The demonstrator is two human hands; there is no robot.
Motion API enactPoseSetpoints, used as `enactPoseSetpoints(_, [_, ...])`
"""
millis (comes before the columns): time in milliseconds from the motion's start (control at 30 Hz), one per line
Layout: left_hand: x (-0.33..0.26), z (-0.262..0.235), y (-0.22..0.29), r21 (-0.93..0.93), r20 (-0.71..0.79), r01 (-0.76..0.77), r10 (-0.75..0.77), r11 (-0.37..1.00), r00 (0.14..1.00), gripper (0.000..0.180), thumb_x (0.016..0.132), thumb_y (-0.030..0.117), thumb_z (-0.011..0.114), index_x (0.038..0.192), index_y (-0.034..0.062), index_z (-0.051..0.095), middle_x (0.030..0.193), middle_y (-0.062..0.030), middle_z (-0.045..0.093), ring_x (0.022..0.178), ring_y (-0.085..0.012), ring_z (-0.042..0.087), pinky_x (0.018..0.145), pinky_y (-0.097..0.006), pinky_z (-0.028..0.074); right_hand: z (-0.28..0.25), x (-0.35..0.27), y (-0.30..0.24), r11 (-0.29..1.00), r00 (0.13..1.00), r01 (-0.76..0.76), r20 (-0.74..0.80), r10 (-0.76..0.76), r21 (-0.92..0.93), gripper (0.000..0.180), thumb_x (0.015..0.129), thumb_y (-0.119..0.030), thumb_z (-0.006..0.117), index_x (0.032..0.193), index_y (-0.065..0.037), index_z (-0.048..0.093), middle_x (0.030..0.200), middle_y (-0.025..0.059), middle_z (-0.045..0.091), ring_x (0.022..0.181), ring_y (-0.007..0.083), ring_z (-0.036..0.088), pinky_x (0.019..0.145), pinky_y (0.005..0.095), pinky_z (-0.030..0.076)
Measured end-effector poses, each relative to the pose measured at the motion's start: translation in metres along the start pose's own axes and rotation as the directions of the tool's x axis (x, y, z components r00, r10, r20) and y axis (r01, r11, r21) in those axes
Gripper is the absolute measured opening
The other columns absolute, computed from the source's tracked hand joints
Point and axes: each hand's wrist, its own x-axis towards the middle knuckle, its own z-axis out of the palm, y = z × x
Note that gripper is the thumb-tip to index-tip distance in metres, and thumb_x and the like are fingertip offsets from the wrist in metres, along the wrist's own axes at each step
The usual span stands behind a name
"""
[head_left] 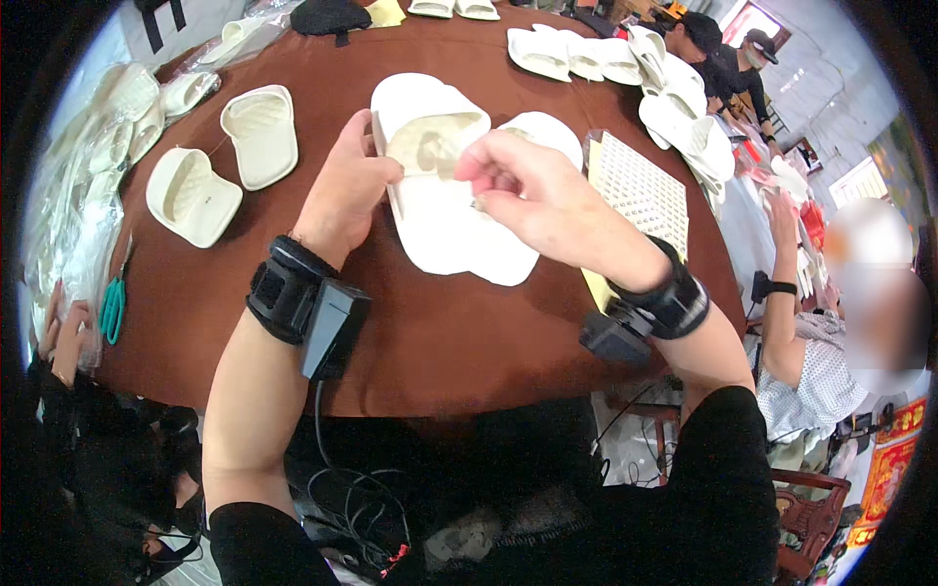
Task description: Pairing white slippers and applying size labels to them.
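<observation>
A pair of white slippers lies in front of me on the brown tabletop (430, 342), the near slipper (430, 220) partly overlapping the other slipper (547, 132). My left hand (344, 186) grips the near slipper's left side, its thumb by the foot opening. Over the same slipper, near the edge of its upper, my right hand (528, 190) is closed in a pinch. Whatever lies between those fingertips is too small or hidden to name. Just right of that hand is a pale sheet (640, 186) covered with rows of small dots, on a yellow backing.
Two cream slippers (259, 137) sit to the left, near bagged slippers (117, 127) along the edge. Scissors (112, 311) with teal handles lie at the left. White slippers (684, 107) line the far right edge. A black cap (330, 16) is at the back. Other people work on both sides.
</observation>
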Motion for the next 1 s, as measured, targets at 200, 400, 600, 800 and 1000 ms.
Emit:
enactPoseSetpoints(200, [-0.001, 0.001, 0.005, -0.050, 0.043, -0.066, 0.068, 0.997, 0.997, 0.074, 0.067, -0.010, 0.050, 0.139, -0.0070, 0.033, 0.129, -0.0194, 0.053, 0.119, -0.0283, 0.055, 0.100, -0.036, 0.045, 0.016, 0.024, 0.020, 0.996, 0.996, -0.070, 0.056, 0.073, -0.053, 0.022, 0.083, -0.002, 0.055, 0.104, -0.001, 0.058, 0.085, 0.0074, 0.059, 0.078, 0.0171, 0.059, 0.070, 0.0310, 0.049])
enactPoseSetpoints(400, [-0.003, 0.001, 0.006, -0.040, 0.005, -0.063, 0.063, 0.997, 0.998, 0.075, 0.068, -0.010, 0.050, 0.140, -0.0082, 0.031, 0.132, -0.0197, 0.051, 0.123, -0.0285, 0.050, 0.106, -0.036, 0.040, 0.023, 0.026, 0.022, 0.996, 0.995, -0.080, 0.050, 0.082, -0.034, 0.020, 0.083, 0.000, 0.053, 0.102, -0.001, 0.057, 0.082, 0.0123, 0.060, 0.077, 0.0253, 0.061, 0.070, 0.0359, 0.049])
enactPoseSetpoints(600, [-0.007, 0.009, 0.009, -0.082, -0.036, -0.079, 0.077, 0.993, 0.996, 0.072, 0.070, -0.013, 0.045, 0.141, -0.0091, 0.030, 0.122, -0.0185, 0.056, 0.113, -0.0269, 0.056, 0.097, -0.036, 0.046, 0.022, 0.026, 0.028, 0.999, 0.998, -0.046, 0.049, 0.046, -0.005, 0.018, 0.083, -0.001, 0.053, 0.101, -0.001, 0.056, 0.087, 0.0126, 0.060, 0.081, 0.0230, 0.060, 0.073, 0.0346, 0.049])
enactPoseSetpoints(800, [-0.002, 0.005, 0.001, -0.098, 0.024, -0.076, 0.079, 0.992, 0.997, 0.066, 0.071, -0.012, 0.046, 0.136, -0.0089, 0.036, 0.120, -0.0177, 0.057, 0.112, -0.0257, 0.056, 0.097, -0.035, 0.046, 0.022, 0.020, 0.030, 0.995, 0.996, -0.088, 0.010, 0.087, 0.057, 0.017, 0.083, 0.000, 0.055, 0.100, 0.000, 0.056, 0.086, 0.0115, 0.060, 0.081, 0.0212, 0.060, 0.073, 0.0334, 0.049])
enactPoseSetpoints(1000, [-0.006, 0.007, 0.004, -0.069, -0.025, -0.036, 0.034, 0.997, 0.999, 0.065, 0.072, -0.012, 0.048, 0.136, -0.0084, 0.037, 0.120, -0.0169, 0.057, 0.111, -0.0251, 0.057, 0.095, -0.035, 0.047, 0.028, 0.021, 0.050, 0.972, 0.990, -0.139, 0.004, 0.141, 0.188, 0.019, 0.084, 0.001, 0.061, 0.103, -0.001, 0.058, 0.089, 0.0004, 0.056, 0.077, 0.0064, 0.053, 0.069, 0.0218, 0.047])
